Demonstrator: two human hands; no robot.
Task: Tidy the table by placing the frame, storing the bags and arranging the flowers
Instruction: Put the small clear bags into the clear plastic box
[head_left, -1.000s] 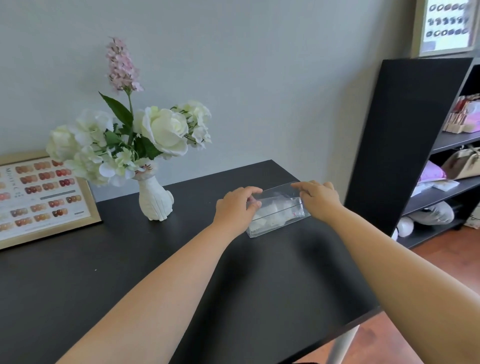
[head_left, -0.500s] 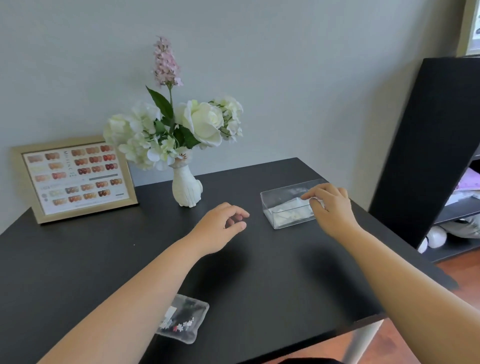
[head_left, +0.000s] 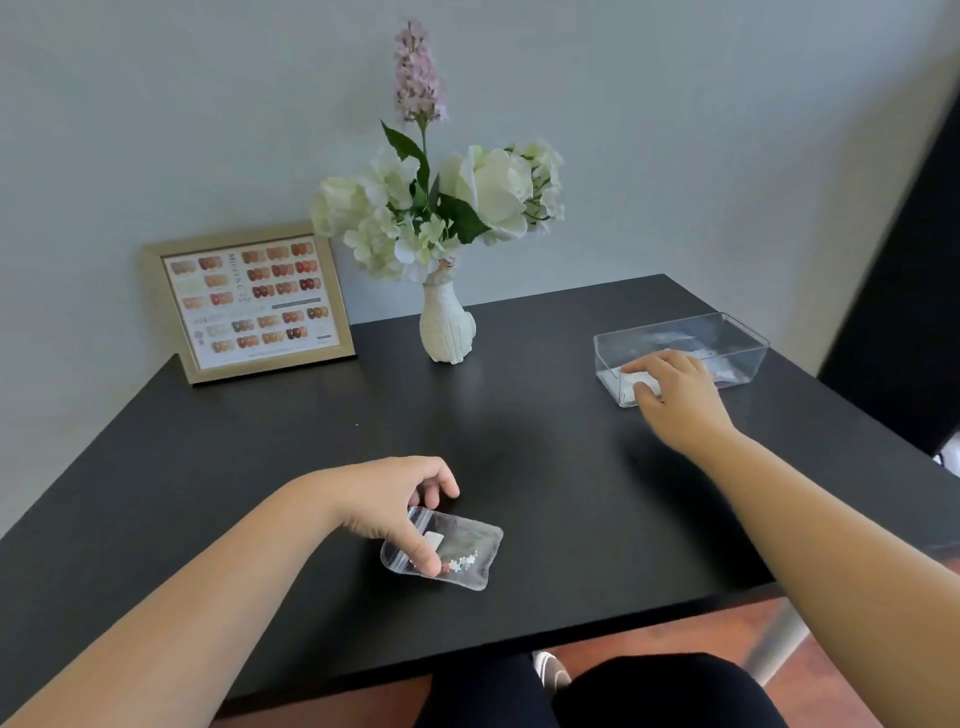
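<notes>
A small clear zip bag with tiny flower pieces lies near the front edge of the black table. My left hand pinches its left end, thumb on top. A clear plastic box with white bags inside sits at the right. My right hand rests on the box's near left corner, fingers curled over the rim. A gold frame with a nail colour chart leans on the wall at the back left. White flowers with one pink stem stand in a white vase.
A black shelf side rises past the table's right edge. A grey table leg and wooden floor show below the front edge. My dark-clothed knees are under the table's front.
My left hand pulled back from the box toward the front edge and closed on the small zip bag. The view swung left and down. My right hand stayed at the box.
</notes>
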